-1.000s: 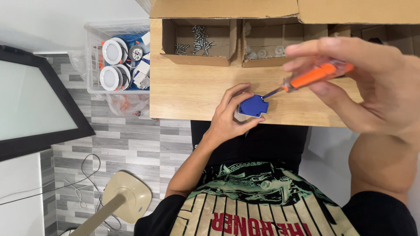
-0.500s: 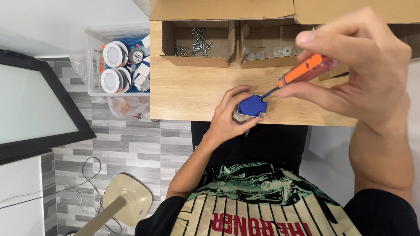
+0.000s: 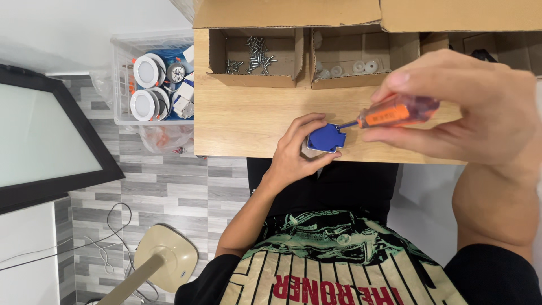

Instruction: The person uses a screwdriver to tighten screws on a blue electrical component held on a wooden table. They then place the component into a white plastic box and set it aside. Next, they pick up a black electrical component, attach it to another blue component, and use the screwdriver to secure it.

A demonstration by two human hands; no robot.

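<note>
My left hand [image 3: 292, 151] holds a small blue plastic part [image 3: 326, 138] against the front edge of the wooden table [image 3: 243, 121], fingers curled around it. My right hand [image 3: 471, 110], close to the camera, grips a screwdriver [image 3: 395, 111] with an orange see-through handle. Its thin shaft points left, and the tip touches the blue part's upper right corner.
At the back of the table stand an open cardboard box of screws [image 3: 251, 55] and another holding small white parts [image 3: 347, 69]. A clear bin of round white lamps [image 3: 151, 87] sits left of the table. A dark-framed panel [image 3: 51, 141] and a beige stand base [image 3: 164, 260] are further left.
My right hand has rolled over the screwdriver handle, and the handle has dropped slightly. The tip stays on the blue part. My left hand has not moved.
</note>
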